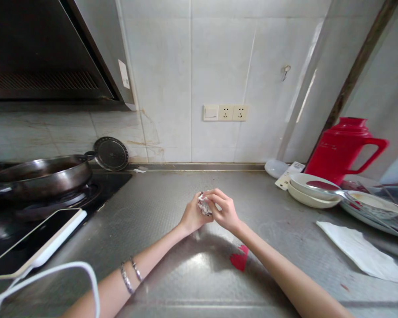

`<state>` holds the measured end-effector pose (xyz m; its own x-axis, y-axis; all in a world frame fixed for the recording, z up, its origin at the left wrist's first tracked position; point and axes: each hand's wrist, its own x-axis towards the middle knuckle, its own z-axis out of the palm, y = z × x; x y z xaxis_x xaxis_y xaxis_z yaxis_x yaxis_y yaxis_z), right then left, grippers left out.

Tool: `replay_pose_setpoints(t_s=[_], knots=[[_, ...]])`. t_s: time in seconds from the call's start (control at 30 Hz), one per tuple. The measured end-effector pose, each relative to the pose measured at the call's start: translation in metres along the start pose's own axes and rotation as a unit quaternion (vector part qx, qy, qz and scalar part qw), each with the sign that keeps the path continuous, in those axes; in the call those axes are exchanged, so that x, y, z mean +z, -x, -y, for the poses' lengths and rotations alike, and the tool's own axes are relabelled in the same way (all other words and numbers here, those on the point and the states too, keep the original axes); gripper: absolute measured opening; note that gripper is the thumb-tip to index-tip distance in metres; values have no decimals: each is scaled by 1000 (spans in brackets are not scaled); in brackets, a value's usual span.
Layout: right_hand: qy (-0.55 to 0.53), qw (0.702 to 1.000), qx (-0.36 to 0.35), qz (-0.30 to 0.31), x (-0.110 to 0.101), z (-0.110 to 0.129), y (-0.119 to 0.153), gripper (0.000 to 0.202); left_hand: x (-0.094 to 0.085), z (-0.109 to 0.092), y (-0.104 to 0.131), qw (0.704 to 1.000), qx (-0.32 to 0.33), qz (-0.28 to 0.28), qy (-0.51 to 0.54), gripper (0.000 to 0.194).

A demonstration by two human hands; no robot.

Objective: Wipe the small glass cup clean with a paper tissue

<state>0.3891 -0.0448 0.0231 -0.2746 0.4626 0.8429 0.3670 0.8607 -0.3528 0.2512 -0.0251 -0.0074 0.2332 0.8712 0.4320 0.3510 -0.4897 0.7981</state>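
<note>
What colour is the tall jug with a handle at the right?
The plastic jug is red; head view.

Crumpled silvery foil wad (204, 205), held above counter

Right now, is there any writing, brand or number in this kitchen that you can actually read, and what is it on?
None of it reads.
Sticker on the range hood: print too small and blurred.
White tag near the red jug: marks blurred.
Crumpled wrapper held by the left hand and right hand: dark print, unreadable.
Wall sockets and tablet: no text seen.
</note>
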Motion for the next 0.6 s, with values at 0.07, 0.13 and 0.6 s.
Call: replay_pose_setpoints(t_s=[0.07,0.13,0.6], knots=[[9,998,-67,16,2,-1,3,20,-2,1,-2,1000,-7,-9,-2,58],[14,996,-88,16,3,-4,4,22,-3,0,-3,1000,-4,-11,2,55],[-8,996,61,-72,5,-9,1,20,-2,-5,0,999,-27,-18,8,65]])
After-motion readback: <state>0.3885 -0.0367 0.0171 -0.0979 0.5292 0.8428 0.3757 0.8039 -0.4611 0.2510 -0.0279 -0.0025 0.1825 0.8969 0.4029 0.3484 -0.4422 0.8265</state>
